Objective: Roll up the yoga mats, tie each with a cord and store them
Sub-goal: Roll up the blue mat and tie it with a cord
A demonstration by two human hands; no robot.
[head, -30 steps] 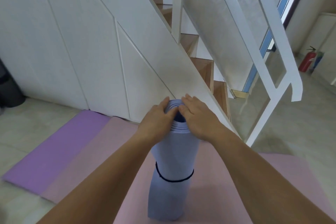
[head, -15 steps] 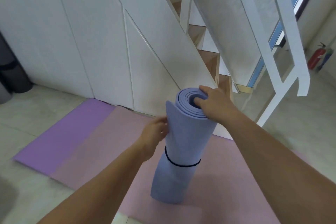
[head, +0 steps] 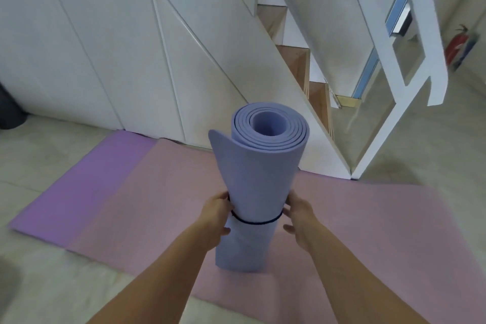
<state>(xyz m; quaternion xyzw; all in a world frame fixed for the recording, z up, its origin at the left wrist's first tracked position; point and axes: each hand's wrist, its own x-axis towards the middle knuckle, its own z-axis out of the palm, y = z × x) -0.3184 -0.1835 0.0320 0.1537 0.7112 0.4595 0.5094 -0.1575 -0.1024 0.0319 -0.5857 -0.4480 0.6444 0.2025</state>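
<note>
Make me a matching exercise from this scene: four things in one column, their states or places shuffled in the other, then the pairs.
1 blue mat
2 black cord
3 pink mat
4 purple mat

A flat, farthest left
B rolled, upright
C looped round the roll
D flat, beneath the roll

Pairs: 1-B, 2-C, 3-D, 4-A

I'm holding the rolled blue mat (head: 259, 179) upright between my left hand (head: 216, 218) and right hand (head: 298, 218), gripping at its black cord (head: 256, 222), over the pink mat (head: 163, 200)
</note>
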